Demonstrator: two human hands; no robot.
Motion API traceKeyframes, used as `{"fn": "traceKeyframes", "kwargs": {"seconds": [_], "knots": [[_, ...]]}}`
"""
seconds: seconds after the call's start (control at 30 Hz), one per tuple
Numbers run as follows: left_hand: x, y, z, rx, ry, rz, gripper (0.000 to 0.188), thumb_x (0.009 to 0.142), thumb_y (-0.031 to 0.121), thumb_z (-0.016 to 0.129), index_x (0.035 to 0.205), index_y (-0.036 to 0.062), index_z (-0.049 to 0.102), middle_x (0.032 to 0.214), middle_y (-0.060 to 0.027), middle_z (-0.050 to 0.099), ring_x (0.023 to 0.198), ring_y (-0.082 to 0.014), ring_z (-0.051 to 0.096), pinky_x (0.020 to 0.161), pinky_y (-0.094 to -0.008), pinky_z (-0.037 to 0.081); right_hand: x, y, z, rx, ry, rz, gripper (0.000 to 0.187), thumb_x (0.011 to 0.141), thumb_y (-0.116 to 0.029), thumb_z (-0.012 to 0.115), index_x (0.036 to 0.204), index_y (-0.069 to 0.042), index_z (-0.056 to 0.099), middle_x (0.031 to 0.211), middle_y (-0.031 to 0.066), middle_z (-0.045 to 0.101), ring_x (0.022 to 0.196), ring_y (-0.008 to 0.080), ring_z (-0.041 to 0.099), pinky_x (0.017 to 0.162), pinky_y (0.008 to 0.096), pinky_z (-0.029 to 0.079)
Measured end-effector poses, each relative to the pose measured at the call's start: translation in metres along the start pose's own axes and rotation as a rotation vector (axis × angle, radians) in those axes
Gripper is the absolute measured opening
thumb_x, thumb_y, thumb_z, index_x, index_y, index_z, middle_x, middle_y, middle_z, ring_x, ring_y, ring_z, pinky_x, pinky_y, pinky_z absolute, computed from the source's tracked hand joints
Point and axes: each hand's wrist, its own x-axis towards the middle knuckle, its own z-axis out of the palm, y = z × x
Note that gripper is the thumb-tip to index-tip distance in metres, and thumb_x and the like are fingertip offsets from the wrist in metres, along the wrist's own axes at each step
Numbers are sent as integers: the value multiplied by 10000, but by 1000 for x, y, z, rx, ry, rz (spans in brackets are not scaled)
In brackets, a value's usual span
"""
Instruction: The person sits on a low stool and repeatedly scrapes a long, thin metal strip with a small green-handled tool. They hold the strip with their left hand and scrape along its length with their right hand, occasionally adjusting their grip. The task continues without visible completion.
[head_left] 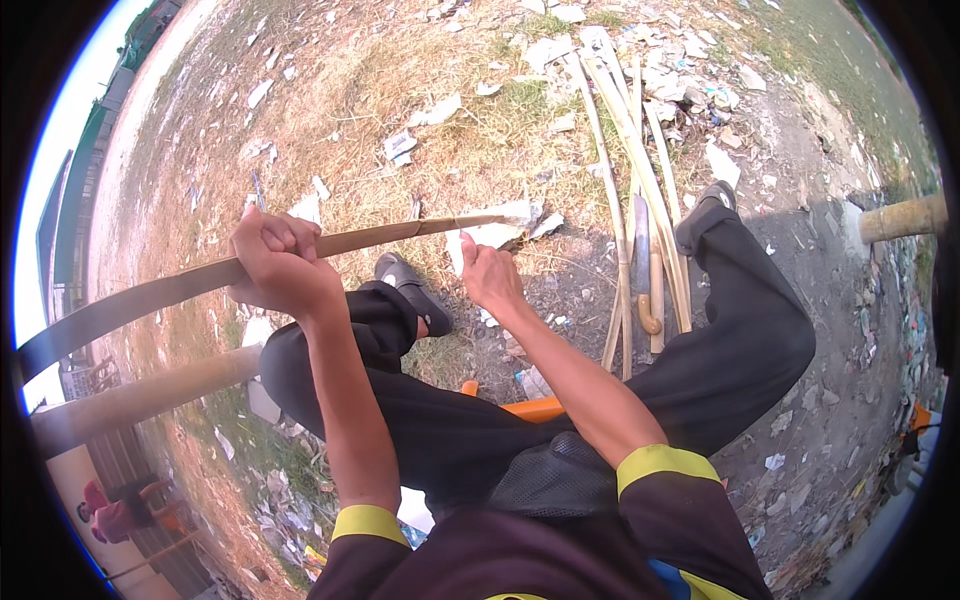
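My left hand (285, 262) is closed round a long, flat bamboo strip (365, 238). The strip runs from the far left edge, over my left knee, to a narrow tip in front of me. Just below that tip is my right hand (492, 275), its fingers curled and thumb side up. What the right hand holds, if anything, is hidden. A long knife (642, 245) with a wooden handle lies on the ground to the right, among several pale bamboo strips (606, 165).
An orange seat (535, 409) shows beneath me. Thick bamboo poles stick out at the left (150, 397) and right (905, 218). Scraps of litter (400, 147) dot the dry grass. A person in pink (112, 515) is at the far lower left.
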Motion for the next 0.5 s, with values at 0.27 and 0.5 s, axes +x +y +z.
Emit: {"fn": "traceKeyframes", "kwargs": {"seconds": [0.27,0.5], "knots": [[0,1,0,-2,-24,33,341,800,28,475,503,94,321,455,-8,318,310,-99,307,327,-260,239,12,25,9,-65,-39,112,658,958,-436,283,785,86,643,753,340,594,791,468,600,741,505,479],[-5,2,6,4,-55,46,339,801,32,463,500,90,317,454,-15,335,305,-99,304,338,-266,284,-4,-1,-1,98,-14,-125,628,967,-428,249,794,45,624,690,287,591,705,463,583,699,507,458]]}}
